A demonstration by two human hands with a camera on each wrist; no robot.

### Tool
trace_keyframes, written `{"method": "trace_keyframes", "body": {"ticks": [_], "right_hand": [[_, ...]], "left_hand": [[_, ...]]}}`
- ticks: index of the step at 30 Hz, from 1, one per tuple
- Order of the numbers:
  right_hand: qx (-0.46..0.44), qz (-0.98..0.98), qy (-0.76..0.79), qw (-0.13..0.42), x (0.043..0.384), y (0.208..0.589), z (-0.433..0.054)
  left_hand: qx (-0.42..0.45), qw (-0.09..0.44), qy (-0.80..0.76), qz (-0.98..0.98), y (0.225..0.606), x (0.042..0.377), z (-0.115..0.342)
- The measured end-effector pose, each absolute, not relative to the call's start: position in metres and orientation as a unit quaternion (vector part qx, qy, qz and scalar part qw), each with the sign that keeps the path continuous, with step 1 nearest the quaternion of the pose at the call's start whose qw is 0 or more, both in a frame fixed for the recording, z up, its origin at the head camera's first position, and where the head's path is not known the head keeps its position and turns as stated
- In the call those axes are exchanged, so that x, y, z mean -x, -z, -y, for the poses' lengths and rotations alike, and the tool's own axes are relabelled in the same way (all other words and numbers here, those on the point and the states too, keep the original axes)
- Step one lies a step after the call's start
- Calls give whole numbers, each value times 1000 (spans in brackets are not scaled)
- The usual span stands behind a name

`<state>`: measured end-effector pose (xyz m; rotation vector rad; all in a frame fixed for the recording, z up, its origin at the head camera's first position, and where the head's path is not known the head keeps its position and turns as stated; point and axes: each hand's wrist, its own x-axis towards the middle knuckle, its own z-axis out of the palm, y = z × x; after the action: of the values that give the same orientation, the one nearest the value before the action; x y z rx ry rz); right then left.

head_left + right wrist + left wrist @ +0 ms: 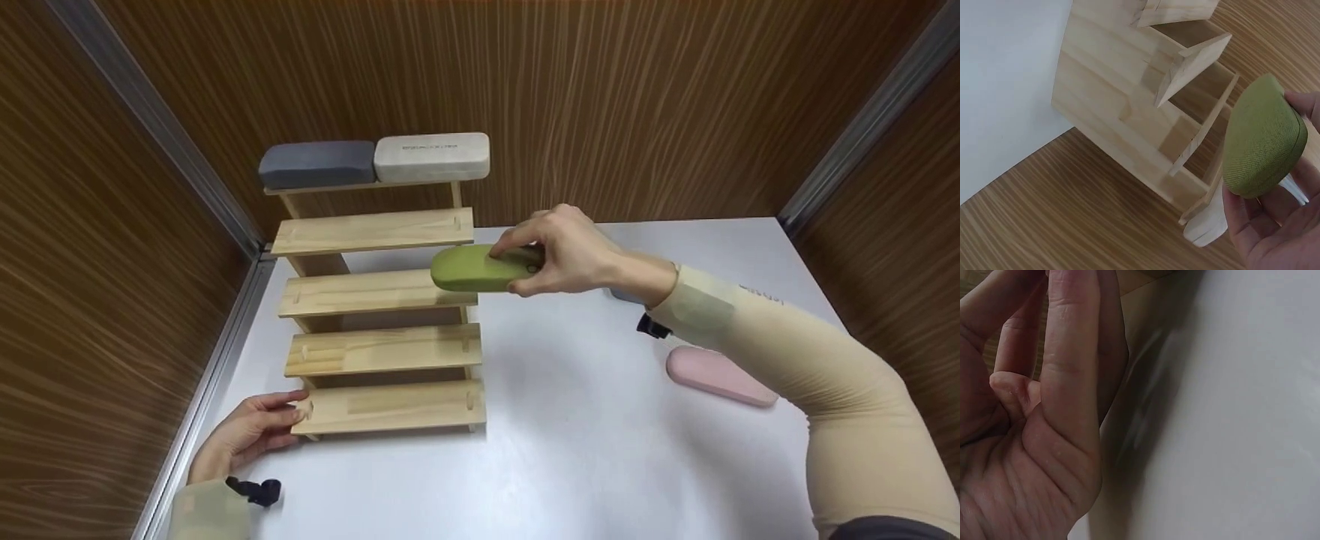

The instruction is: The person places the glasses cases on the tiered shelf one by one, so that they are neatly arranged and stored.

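Note:
My right hand [566,251] grips a green glasses case [476,268] by its right end, thumb on the near side and fingers on the far side. The case is held over the right end of the middle step of a five-tier wooden rack [375,292]. In the right wrist view, the fabric-textured green case [1264,138] hangs beside the rack's steps. My left hand [255,427] holds the left end of the rack's lowest step. A blue-grey glasses case [319,165] and a white one [433,157] lie end to end on the top step.
A pink glasses case [720,375] lies on the white table [570,450] to the right. Part of a bluish case [624,296] shows beneath my right forearm. Wood-grain walls [637,112] enclose the table at the back and sides.

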<state>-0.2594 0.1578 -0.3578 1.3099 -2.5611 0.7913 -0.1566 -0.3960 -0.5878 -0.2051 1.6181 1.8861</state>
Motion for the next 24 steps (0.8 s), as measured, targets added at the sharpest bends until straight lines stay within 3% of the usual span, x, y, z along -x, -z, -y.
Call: {"method": "trace_keyframes", "body": {"ticks": [9,24], "right_hand": [[-439,846,-288,94,271,353,-137],[-444,847,-286,68,300,341,-94]], "left_hand": [[75,319,-711,-622,592,159,392],[75,310,-715,-623,588,156,398]]}}
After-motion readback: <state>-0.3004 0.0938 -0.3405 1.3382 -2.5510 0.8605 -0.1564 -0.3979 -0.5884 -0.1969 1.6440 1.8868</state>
